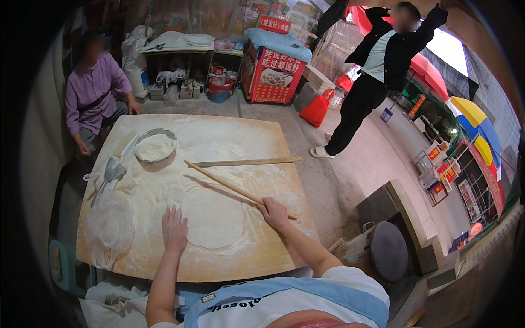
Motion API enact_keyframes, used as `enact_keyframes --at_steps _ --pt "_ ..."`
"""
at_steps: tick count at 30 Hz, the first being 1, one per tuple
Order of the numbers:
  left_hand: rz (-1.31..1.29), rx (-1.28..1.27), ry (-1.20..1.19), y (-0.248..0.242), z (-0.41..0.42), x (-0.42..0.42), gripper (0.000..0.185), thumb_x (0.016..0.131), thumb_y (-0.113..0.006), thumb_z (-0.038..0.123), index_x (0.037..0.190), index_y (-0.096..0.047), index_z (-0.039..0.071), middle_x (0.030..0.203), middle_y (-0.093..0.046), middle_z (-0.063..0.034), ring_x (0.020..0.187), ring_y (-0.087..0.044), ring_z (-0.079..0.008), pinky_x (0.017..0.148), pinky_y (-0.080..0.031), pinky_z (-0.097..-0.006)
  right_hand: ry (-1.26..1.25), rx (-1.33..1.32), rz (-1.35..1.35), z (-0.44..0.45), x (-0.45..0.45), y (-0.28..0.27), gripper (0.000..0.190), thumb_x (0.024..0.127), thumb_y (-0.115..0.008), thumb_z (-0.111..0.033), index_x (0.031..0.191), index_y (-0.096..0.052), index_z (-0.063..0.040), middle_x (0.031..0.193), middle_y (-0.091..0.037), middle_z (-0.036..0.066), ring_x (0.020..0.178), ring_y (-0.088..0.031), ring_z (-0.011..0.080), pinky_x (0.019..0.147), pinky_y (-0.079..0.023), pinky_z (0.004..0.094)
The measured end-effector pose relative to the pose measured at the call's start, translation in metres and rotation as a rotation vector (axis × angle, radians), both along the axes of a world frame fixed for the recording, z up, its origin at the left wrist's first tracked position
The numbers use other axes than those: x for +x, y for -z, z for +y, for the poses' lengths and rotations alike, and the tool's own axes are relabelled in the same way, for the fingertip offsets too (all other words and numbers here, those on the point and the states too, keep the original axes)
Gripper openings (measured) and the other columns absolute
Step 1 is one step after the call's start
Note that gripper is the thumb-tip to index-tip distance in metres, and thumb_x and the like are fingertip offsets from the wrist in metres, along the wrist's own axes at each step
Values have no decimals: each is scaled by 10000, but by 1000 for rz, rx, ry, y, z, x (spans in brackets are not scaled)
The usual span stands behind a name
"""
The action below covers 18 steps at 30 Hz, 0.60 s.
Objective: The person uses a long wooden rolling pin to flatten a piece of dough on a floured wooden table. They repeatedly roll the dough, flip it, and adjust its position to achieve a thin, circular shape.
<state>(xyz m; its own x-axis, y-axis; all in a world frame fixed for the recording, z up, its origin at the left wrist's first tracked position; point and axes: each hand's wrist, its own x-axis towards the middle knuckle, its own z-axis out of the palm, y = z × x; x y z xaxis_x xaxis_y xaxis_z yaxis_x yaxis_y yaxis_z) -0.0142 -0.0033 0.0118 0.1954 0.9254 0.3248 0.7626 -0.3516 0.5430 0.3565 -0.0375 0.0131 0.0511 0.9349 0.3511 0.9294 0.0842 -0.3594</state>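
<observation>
A flat round sheet of dough (213,219) lies on the floured wooden board (262,135) before me. My right hand (275,211) grips a long thin rolling pin (229,185) near its lower right end; the far end slants up to the left, past the dough. My left hand (175,229) is laid palm down with fingers fairly straight at the dough's left edge, and I see nothing held in it. Beyond the dough, a flat wooden stick (250,162) lies across the board, close to the pin's far tip.
A metal bowl of flour (156,145), a scraper (111,170), a brush (124,143) and a clear plastic bag (110,227) occupy the board's left side. One person (96,86) sits at the far left corner; another (377,74) stands beyond the right side. A round lid (388,251) is at lower right.
</observation>
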Motion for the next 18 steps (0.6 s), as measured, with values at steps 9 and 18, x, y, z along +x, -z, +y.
enact_keyframes --at_steps 9,18 --pt "9 6 -3 4 2 -1 425 939 -524 221 1282 -538 -30 1387 -491 -230 1370 -343 -383 1148 -238 -478 -17 33 -2 1 1 2 280 935 -580 -346 1038 -588 -85 921 -632 120 814 -633 343 679 -511 441" --pt "5 22 -4 7 3 -1 422 931 -542 212 1280 -539 -26 1366 -504 -236 1365 -348 -385 1144 -244 -480 -12 18 -8 1 1 1 289 935 -581 -345 1047 -589 -79 931 -638 121 819 -634 347 691 -514 439"
